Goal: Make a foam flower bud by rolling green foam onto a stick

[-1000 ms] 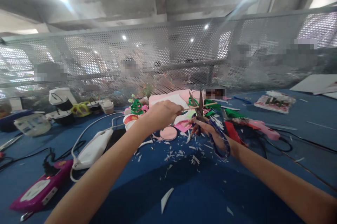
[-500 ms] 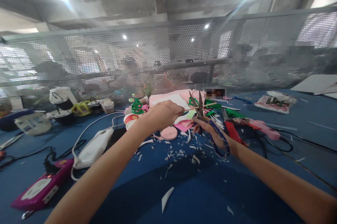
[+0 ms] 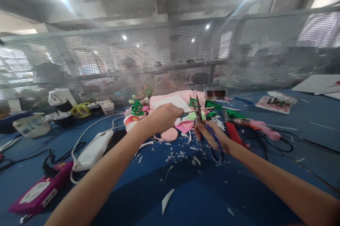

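Note:
My left hand (image 3: 168, 115) is closed on a thin wooden stick (image 3: 209, 108) that points to the right. A bit of dark green shows at its fingertips. In my right hand (image 3: 209, 133) is a pair of scissors with blue handles (image 3: 218, 148), blades upward and slightly apart. The stick crosses the blades; whether they touch it I cannot tell. Below the hands lie a round pink piece (image 3: 169, 134), a bright pink sheet (image 3: 184, 126) and several white scraps (image 3: 180, 154).
On the left are a white power adapter (image 3: 92, 150), a magenta power strip (image 3: 42, 187) and several small buckets (image 3: 62, 118). To the right lie a red strip (image 3: 235, 134) and a pink glue gun (image 3: 265, 129) with its cable. A perforated metal screen (image 3: 172, 52) stands behind.
The scissor blades have come closer together, and the handles with them. The stick stays in my left hand, across the blades. The view has shifted very slightly.

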A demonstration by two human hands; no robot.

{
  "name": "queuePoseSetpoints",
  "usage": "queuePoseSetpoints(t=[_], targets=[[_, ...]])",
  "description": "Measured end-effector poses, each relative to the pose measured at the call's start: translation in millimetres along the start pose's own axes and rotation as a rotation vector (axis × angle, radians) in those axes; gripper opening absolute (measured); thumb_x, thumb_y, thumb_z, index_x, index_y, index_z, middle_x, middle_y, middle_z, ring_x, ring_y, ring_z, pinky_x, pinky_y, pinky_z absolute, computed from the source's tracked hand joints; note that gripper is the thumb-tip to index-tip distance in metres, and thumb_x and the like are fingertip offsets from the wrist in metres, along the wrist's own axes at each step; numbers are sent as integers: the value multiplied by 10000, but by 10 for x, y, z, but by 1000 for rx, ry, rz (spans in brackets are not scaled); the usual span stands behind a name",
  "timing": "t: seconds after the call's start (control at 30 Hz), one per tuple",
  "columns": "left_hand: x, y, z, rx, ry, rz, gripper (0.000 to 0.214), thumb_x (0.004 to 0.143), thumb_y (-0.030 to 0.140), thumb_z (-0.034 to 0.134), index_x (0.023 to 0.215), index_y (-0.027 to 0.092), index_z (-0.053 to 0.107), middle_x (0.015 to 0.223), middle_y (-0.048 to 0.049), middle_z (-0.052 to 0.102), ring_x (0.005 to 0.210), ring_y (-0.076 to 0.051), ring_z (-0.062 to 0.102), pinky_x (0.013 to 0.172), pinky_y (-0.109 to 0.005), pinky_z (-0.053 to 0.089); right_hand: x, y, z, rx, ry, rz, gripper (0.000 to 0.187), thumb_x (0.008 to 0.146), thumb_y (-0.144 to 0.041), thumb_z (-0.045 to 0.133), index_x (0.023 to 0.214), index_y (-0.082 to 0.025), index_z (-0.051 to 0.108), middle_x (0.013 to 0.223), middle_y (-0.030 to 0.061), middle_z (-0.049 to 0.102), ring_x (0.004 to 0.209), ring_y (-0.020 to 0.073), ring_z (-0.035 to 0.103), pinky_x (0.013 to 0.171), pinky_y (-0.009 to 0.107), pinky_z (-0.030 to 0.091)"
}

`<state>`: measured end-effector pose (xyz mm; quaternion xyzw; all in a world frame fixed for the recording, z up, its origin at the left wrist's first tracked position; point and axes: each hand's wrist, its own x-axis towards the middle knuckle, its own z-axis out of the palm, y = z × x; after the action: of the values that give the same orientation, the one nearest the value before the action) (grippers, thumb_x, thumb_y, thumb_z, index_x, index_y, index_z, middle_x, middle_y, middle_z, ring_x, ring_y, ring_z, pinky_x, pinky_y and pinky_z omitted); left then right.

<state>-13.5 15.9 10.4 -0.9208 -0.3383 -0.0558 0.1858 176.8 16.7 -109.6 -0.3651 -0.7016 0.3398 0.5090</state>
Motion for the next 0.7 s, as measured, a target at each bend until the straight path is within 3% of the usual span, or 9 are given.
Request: queuePoseSetpoints(t=[0.1,0.2,0.3,0.4,0.5,0.6,0.7], targets=[[2,1,-42,-61,3,20,228,763,67,375,812,140,585,747,-68,619,689,-142,553,607,-248,386,-4,-22,-1,-67,21,0,283,821,-426,471,700,-173,505,533,-16,503,438,113,500,434,236,442],[5,-26,-66,-265,-15,48,248,761,54,359,764,133,595,651,-34,612,603,-104,532,594,-220,385,-9,-61,-16,-177,56,-35,263,828,-377,451,661,-176,481,540,-15,494,449,113,496,433,230,432],[-3,-96,-58,-504,-42,40,279,801,93,330,775,145,603,612,3,618,506,-69,505,568,-197,391,-22,-143,-44,-301,36,-94,243,833,-340,431,664,-172,482,567,-9,505,466,112,499,442,228,414],[-14,-151,-43,-603,-110,2,302,842,162,313,786,148,609,635,9,632,403,-50,451,491,-198,374,-36,-228,-61,-400,48,-121,262,828,-353,438,641,-173,472,556,-7,497,464,110,483,451,235,400],[-9,-112,-33,-451,-83,2,303,858,162,311,885,164,613,723,-6,654,485,-68,517,539,-210,396,-41,-249,-32,-313,72,-73,315,821,-415,447,615,-177,461,540,-5,494,451,112,481,452,246,417],[7,26,-11,-40,112,-52,321,850,143,361,1116,198,532,915,-54,646,747,-141,592,620,-249,410,-44,-233,40,-41,101,53,387,805,-517,442,622,-178,477,486,-16,464,400,111,468,400,249,423],[14,167,30,251,192,-67,391,862,107,320,1230,198,419,949,-81,603,745,-155,586,557,-253,399,-60,-260,110,169,75,174,452,763,-602,449,605,-180,487,439,-22,440,360,112,443,373,266,437]])
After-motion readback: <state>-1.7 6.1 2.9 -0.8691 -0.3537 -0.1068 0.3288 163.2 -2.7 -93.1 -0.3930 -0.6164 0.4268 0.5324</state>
